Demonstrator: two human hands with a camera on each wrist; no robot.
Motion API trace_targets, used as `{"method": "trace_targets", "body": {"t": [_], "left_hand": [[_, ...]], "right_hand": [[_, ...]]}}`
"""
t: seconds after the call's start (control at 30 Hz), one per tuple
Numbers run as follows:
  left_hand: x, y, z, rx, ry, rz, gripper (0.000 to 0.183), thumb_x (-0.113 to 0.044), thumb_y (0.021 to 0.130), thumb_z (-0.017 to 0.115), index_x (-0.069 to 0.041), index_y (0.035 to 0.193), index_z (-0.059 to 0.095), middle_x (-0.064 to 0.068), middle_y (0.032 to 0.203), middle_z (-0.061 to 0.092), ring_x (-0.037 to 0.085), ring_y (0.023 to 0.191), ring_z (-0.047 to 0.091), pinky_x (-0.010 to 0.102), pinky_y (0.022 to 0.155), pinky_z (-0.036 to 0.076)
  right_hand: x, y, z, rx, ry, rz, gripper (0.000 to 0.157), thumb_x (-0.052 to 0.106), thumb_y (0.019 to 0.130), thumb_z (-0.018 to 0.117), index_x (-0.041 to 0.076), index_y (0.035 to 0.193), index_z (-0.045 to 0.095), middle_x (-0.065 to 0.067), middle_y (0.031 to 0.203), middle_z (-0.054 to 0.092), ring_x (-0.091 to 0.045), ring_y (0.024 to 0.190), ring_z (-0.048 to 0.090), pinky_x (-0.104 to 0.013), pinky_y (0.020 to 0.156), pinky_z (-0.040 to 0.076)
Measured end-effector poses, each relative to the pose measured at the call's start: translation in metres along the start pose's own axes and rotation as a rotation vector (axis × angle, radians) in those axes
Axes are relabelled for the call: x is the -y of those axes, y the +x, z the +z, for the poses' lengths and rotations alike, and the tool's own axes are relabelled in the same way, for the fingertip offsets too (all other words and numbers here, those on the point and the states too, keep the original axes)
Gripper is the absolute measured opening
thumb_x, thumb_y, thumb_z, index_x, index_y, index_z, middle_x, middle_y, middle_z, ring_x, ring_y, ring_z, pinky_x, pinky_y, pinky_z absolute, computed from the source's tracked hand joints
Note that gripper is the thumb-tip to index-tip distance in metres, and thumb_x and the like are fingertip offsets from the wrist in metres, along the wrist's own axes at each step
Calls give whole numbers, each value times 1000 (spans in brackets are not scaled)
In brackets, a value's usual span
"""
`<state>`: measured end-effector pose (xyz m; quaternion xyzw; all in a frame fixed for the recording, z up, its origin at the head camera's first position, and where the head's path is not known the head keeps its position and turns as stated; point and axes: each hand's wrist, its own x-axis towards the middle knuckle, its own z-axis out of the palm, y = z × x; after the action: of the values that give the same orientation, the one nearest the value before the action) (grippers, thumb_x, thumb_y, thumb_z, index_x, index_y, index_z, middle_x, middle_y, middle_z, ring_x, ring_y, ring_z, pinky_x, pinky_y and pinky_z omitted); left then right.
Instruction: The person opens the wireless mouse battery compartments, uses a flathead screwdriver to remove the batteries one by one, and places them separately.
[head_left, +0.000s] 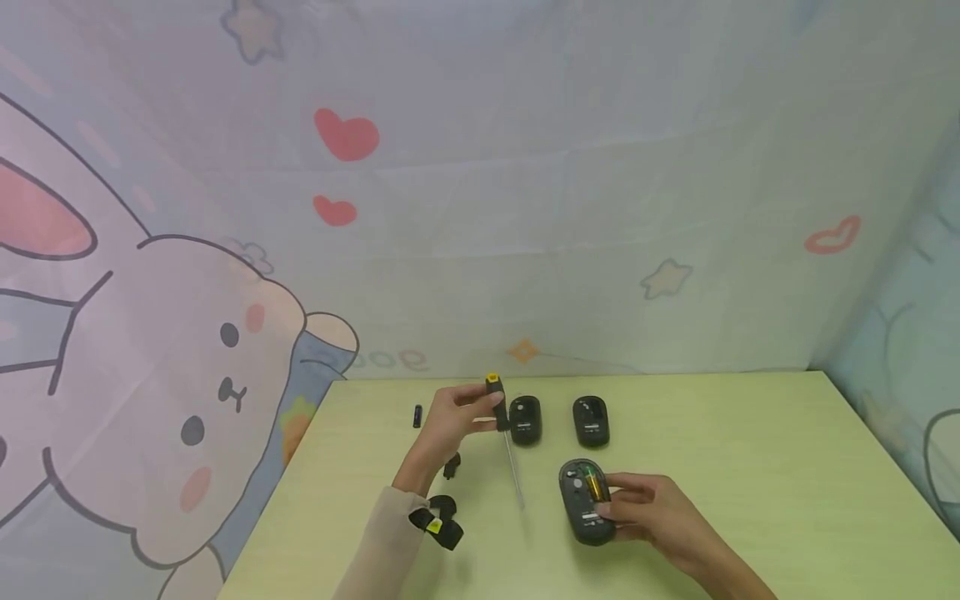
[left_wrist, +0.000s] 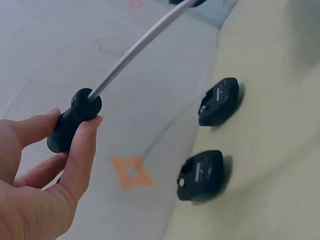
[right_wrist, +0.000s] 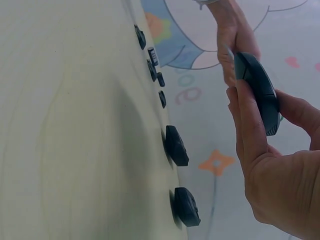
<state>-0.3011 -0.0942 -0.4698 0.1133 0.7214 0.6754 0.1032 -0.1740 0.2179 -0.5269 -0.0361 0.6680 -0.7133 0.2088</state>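
Note:
My left hand (head_left: 453, 421) holds a screwdriver (left_wrist: 75, 119) by its black handle with a yellow end, fingers and thumb around it. The thin metal shaft points down toward the table in the head view. My right hand (head_left: 656, 508) grips a dark computer mouse (head_left: 577, 521) by its side, raised above the table. Its underside faces the head camera, and a green and gold battery (head_left: 595, 483) shows in the uncovered compartment. Screwdriver tip and mouse are apart. In the right wrist view the mouse's smooth back is visible between thumb and fingers.
Two more black mice, one left (head_left: 525, 420) and one right (head_left: 591, 421), lie underside up near the table's back edge. A small dark battery (head_left: 417, 416) lies at the back left, and a small black object (head_left: 452, 466) sits by the left wrist. A printed cloth hangs behind the table.

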Motion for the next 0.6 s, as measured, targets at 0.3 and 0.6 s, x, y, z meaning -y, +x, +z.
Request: {"method": "trace_targets", "body": {"t": [0.3, 0.6], "left_hand": [[28, 6, -18, 1, 55, -154, 53, -18, 99, 75, 11, 140, 59, 26, 127, 70, 15, 91, 76, 34, 88, 67], [57, 17, -26, -13, 118, -239, 52, -15, 97, 77, 12, 137, 59, 22, 110, 77, 14, 76, 76, 34, 80, 68]], "right_hand": [[0, -4, -2, 13, 40, 3, 79, 17, 97, 77, -18, 154, 34, -10, 114, 78, -19, 99, 78, -36, 87, 67], [-2, -4, -1, 1, 42, 1, 78, 18, 97, 76, -17, 153, 35, -9, 114, 79, -18, 98, 78, -35, 86, 67]]}}
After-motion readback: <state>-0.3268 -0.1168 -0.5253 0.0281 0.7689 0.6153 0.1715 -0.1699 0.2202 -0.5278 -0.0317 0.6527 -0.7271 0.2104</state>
